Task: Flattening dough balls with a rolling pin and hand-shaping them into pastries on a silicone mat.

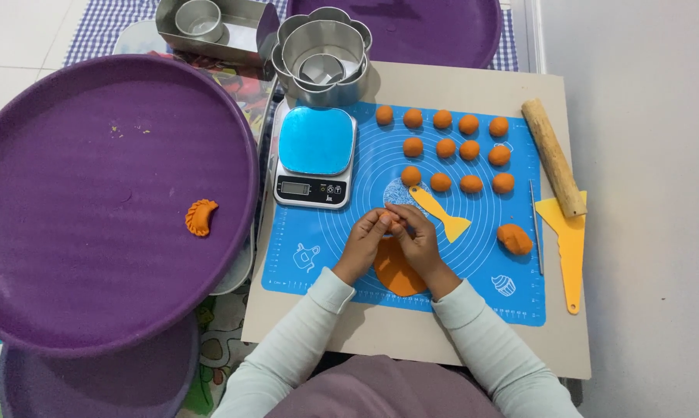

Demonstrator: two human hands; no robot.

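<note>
Both hands meet at the far edge of a flattened dough disc, at centre of the mat.

Head view: the left hand (367, 236) and right hand (416, 232) are pinched together, fingertips touching, clenched on the 12 o'clock rim of the orange disc (398, 272); what else they pinch is hidden. The disc lies flat on the blue mat (326, 248), mostly under the right wrist, running toward 6 o'clock from the fingertips. Both hands are equally near. The yellow scraper (440, 214) lies just at 2 o'clock of the right hand. The dough balls (446, 147) sit at 1 o'clock, apart. The scale (315, 156) stands at 11 o'clock.
</note>
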